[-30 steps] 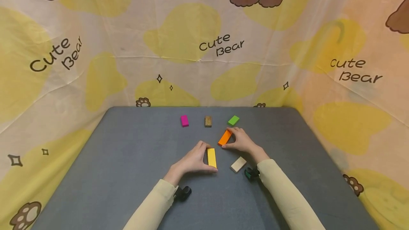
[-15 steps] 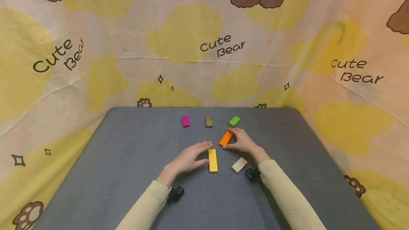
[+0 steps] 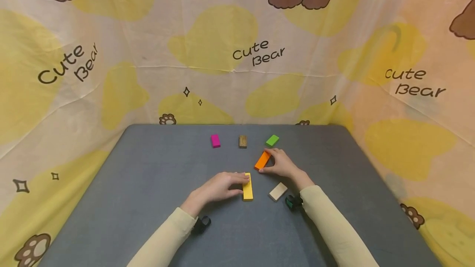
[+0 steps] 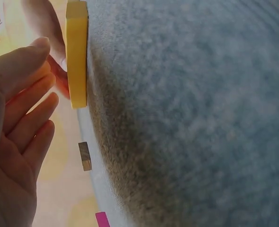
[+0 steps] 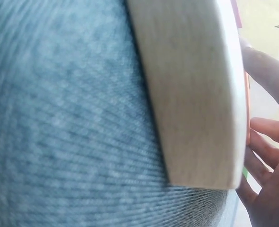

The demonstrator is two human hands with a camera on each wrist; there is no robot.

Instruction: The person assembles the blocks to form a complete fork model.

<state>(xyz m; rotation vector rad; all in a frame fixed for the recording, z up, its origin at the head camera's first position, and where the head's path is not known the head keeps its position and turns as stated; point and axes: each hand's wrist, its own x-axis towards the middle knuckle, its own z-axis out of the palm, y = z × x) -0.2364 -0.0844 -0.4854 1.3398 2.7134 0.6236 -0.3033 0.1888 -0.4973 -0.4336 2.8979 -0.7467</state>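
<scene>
In the head view a yellow block (image 3: 247, 193) lies lengthwise near the table's middle. Over its far end reach the loosely bent fingers of my left hand (image 3: 219, 186), with the thumb at its left side. The left wrist view shows a gap between that hand (image 4: 23, 94) and the yellow block (image 4: 76, 56). Just beyond, my right hand (image 3: 283, 166) pinches an orange block (image 3: 262, 160) by its two ends, thumb at the near one. A pale wooden block (image 3: 278, 191) lies below the right hand; it hides most of the orange block in the right wrist view.
Toward the back of the grey table (image 3: 156, 201) lie a magenta block (image 3: 215, 141), a brown wooden block (image 3: 243, 141) and a green block (image 3: 272, 140). A patterned cloth (image 3: 208, 40) hangs round the table's back and sides.
The left hand has let go of the yellow block's ends, drawn back left, then brought its fingers over the far end. The right hand keeps its hold on the orange block.
</scene>
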